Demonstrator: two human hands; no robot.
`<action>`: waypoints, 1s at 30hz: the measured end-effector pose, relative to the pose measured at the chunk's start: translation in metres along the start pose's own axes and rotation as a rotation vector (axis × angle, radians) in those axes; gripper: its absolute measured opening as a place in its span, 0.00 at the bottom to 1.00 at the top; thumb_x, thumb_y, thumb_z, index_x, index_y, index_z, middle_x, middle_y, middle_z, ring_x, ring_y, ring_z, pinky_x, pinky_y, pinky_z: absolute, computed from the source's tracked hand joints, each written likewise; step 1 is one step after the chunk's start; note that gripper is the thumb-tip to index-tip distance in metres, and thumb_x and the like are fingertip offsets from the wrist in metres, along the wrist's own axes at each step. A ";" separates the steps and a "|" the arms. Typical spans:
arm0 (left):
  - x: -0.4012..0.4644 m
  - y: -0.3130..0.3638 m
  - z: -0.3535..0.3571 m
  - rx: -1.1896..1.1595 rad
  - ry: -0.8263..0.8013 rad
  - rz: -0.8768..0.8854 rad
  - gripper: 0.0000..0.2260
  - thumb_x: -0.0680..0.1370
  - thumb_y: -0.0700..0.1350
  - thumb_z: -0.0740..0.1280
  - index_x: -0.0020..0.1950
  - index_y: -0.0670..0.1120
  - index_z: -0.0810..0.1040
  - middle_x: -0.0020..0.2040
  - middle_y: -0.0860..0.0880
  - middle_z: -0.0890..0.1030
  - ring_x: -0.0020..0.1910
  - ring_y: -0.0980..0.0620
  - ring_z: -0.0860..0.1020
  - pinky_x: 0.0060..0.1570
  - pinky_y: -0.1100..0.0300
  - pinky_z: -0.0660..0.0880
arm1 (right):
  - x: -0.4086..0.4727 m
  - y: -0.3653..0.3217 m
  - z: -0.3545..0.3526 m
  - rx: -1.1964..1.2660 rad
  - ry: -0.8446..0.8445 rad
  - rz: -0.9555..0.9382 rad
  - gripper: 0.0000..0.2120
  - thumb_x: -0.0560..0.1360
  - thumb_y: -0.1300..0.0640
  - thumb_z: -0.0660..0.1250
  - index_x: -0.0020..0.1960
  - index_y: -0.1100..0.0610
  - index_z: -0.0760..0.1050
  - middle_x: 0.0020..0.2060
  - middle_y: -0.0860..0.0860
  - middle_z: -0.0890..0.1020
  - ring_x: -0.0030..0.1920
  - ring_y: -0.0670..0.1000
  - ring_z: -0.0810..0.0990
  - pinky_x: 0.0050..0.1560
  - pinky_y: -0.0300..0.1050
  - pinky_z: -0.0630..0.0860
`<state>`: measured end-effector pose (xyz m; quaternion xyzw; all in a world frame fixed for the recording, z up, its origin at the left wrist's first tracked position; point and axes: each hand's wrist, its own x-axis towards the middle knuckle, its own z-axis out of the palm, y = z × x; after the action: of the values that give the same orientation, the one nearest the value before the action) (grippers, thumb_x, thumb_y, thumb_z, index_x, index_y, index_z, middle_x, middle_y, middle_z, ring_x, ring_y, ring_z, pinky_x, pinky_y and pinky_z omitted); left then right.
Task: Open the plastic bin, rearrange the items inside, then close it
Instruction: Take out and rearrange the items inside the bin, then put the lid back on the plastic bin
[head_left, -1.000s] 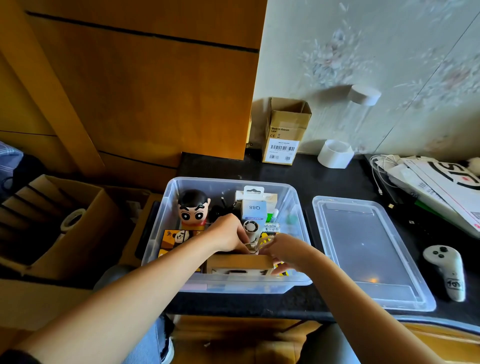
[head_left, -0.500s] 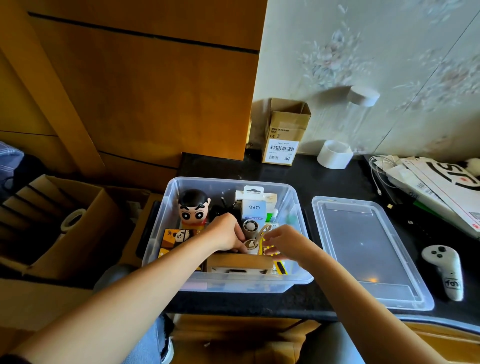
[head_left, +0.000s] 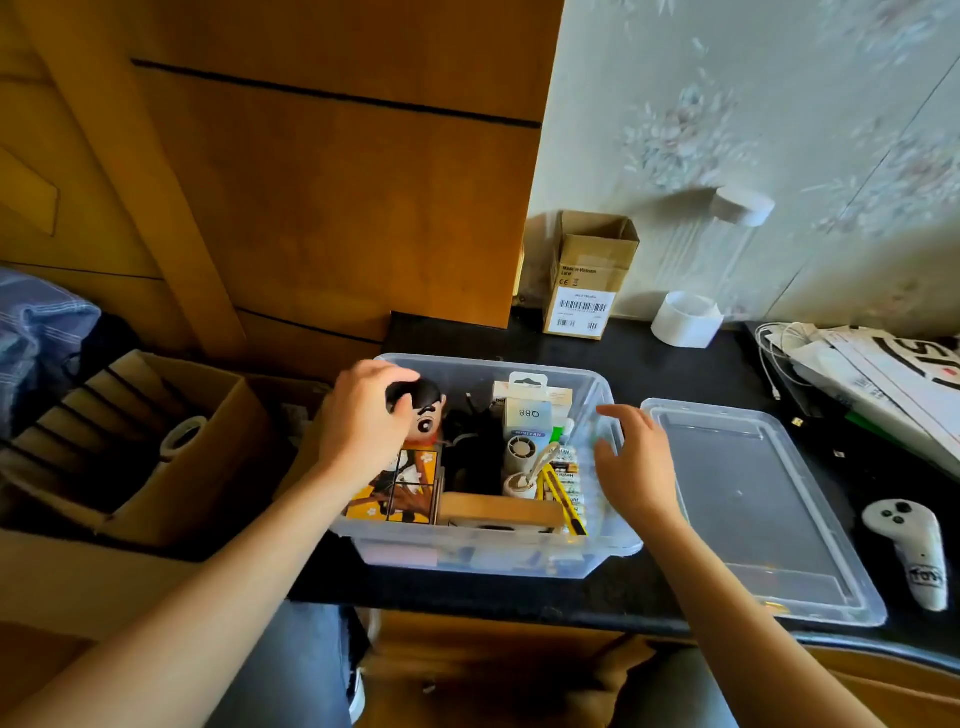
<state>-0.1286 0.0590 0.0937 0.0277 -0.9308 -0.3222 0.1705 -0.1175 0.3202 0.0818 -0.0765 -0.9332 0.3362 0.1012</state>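
From the head camera I see the clear plastic bin (head_left: 483, 558) open on the black counter, its lid (head_left: 748, 499) lying flat just right of it. My left hand (head_left: 363, 421) curls over the black-haired head of the cartoon figurine (head_left: 428, 415) in the bin's back-left corner, gripping it from above. I judge it a light, rigid, smooth toy; the round head is the natural hold. My right hand (head_left: 634, 462) hovers spread and empty over the bin's right rim, near the batteries (head_left: 569, 480). Both forearms reach in from below the bin.
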 end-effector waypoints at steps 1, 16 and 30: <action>-0.003 -0.008 -0.003 0.025 0.006 -0.069 0.14 0.76 0.39 0.67 0.61 0.46 0.78 0.62 0.45 0.76 0.61 0.46 0.73 0.59 0.53 0.70 | -0.003 0.001 0.001 -0.004 -0.008 0.031 0.19 0.76 0.65 0.62 0.66 0.57 0.70 0.65 0.55 0.73 0.65 0.55 0.70 0.63 0.49 0.68; -0.026 -0.036 0.002 -0.313 -0.021 -0.496 0.17 0.80 0.40 0.64 0.69 0.40 0.72 0.67 0.42 0.74 0.67 0.45 0.72 0.65 0.50 0.69 | -0.019 0.017 0.008 0.162 -0.006 0.208 0.16 0.80 0.63 0.56 0.66 0.62 0.70 0.60 0.57 0.78 0.59 0.58 0.76 0.47 0.38 0.66; -0.005 -0.030 0.019 -0.312 -0.057 -0.451 0.15 0.80 0.41 0.63 0.65 0.37 0.75 0.63 0.39 0.77 0.63 0.43 0.75 0.63 0.46 0.72 | -0.002 0.021 0.006 0.134 0.067 0.218 0.14 0.79 0.64 0.55 0.61 0.62 0.73 0.55 0.59 0.80 0.51 0.60 0.77 0.44 0.46 0.70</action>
<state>-0.1322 0.0477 0.0600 0.1985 -0.8448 -0.4920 0.0705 -0.1154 0.3320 0.0639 -0.1818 -0.8909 0.4040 0.1001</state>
